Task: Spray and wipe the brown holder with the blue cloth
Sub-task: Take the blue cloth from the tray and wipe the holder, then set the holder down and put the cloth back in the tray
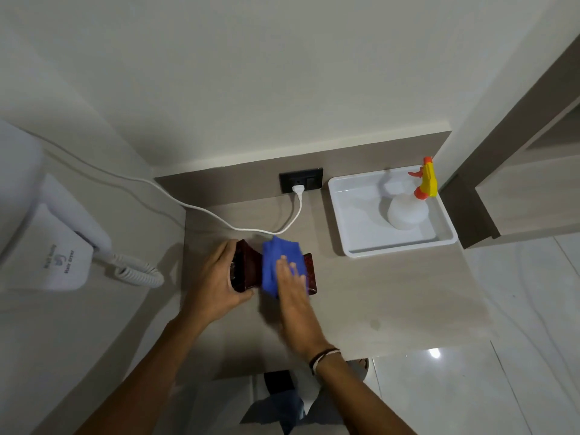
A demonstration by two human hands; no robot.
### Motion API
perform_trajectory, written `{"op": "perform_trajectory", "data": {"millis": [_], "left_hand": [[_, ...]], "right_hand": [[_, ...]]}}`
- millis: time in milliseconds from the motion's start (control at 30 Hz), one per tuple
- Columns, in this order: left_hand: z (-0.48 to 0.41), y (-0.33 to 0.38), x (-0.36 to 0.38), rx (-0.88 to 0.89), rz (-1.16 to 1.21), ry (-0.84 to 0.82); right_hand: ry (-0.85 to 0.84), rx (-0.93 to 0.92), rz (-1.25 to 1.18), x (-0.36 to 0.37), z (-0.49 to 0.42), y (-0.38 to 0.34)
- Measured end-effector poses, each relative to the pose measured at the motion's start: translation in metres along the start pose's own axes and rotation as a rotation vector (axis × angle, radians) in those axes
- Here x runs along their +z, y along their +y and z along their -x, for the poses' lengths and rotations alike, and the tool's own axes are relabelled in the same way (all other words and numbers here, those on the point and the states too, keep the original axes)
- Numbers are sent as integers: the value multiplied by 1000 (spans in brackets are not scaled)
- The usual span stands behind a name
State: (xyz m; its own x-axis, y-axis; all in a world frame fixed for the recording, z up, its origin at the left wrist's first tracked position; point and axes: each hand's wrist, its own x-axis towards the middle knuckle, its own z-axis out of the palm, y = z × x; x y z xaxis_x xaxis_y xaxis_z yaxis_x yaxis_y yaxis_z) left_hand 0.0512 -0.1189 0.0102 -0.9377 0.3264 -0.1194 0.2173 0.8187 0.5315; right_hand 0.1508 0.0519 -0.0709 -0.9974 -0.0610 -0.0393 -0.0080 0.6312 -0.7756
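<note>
A pale grey-brown wood-grain counter (392,296) is sitting in a corner of plain off-white walls (251,73). A black wall socket (301,180) is showing on its raised back panel. Glossy white floor tiles (470,397) are reflecting a ceiling light on the right.

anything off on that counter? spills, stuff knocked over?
Nothing stands out. The spray bottle stands upright in the white tray, the white cord is plugged into the wall outlet, and no spill shows. The left hand steadies the brown holder while the right hand presses the blue cloth on it.
</note>
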Motion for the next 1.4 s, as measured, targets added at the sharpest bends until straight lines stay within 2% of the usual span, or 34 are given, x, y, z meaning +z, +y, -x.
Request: {"op": "perform_trajectory", "data": {"millis": [67,133,300,367,500,567,667,767,867,1000,1133,1233,1400], "left_hand": [[2,0,-2,6,-1,-5],[2,6,-2,1,11,-2],[-1,19,2,-19,100,79],[-1,15,1,-61,78,70],[4,13,-1,-96,10,15],[3,18,2,-82,6,28],[-4,26,1,-92,43,61],[-5,26,-1,-87,47,44],[-2,26,-1,-102,-27,58],[-9,36,1,-57,-129,61],[-22,50,6,-31,-203,62],[-32,55,13,8,-317,36],[-41,62,27,40,-375,32]], "right_hand": [[12,138,73,-11,-4,24],[8,186,-14,-17,-9,23],[0,-109,-234,7,-14,-39],[-8,-118,-235,8,-15,-28],[31,138,-60,-10,-7,28],[55,227,-95,-8,-10,22],[29,52,-245,9,-17,-12],[9,-61,-223,5,-13,-5],[43,121,-147,-23,-9,32],[122,400,-473,-67,-15,52],[137,487,-662,-114,-14,58],[169,443,-582,-158,-26,60],[223,349,-199,-212,-80,82]]}}
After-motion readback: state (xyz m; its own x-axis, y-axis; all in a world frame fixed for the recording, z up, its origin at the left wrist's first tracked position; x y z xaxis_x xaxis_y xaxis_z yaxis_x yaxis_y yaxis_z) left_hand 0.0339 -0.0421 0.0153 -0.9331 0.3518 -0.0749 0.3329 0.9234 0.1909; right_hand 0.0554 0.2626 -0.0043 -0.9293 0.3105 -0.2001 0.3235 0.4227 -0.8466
